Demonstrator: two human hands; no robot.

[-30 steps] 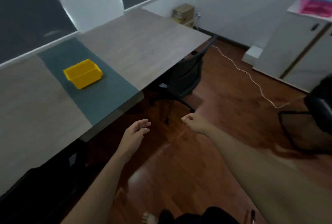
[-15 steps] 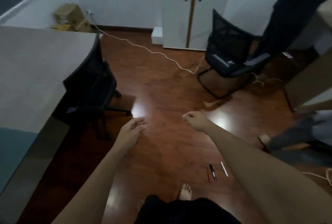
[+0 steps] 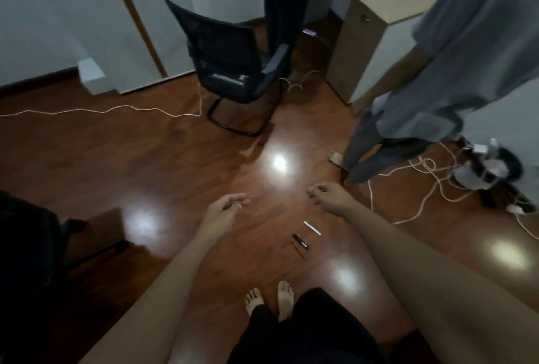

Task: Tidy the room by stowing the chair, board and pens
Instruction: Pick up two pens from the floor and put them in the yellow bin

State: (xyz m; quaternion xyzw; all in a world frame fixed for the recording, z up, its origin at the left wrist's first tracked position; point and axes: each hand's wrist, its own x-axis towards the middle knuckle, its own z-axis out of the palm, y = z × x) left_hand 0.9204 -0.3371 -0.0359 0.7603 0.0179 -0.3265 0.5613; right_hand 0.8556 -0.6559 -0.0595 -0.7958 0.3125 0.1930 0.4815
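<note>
Nearest us, at 6 o'clock, our bare feet (image 3: 269, 299) stand on the wood floor (image 3: 145, 165). Just past them, toward 1 o'clock, the pens (image 3: 302, 242) lie loose on the boards: a dark one, a thin reddish one beside it, and a white pen (image 3: 312, 228) a little farther out. Above them our two arms reach forward. Our left hand (image 3: 223, 212) hangs at 11 o'clock with fingers loosely curled and parted, gripping nothing. Our right hand (image 3: 328, 197) at 1 o'clock is loosely closed, thumb near forefinger, with nothing visible between them. Farther off at 12 o'clock the black mesh chair (image 3: 233, 66) stands beside a white cabinet (image 3: 87, 28). At 2 o'clock a person in grey (image 3: 437, 57) stands near tangled white cables (image 3: 423, 188).
</note>
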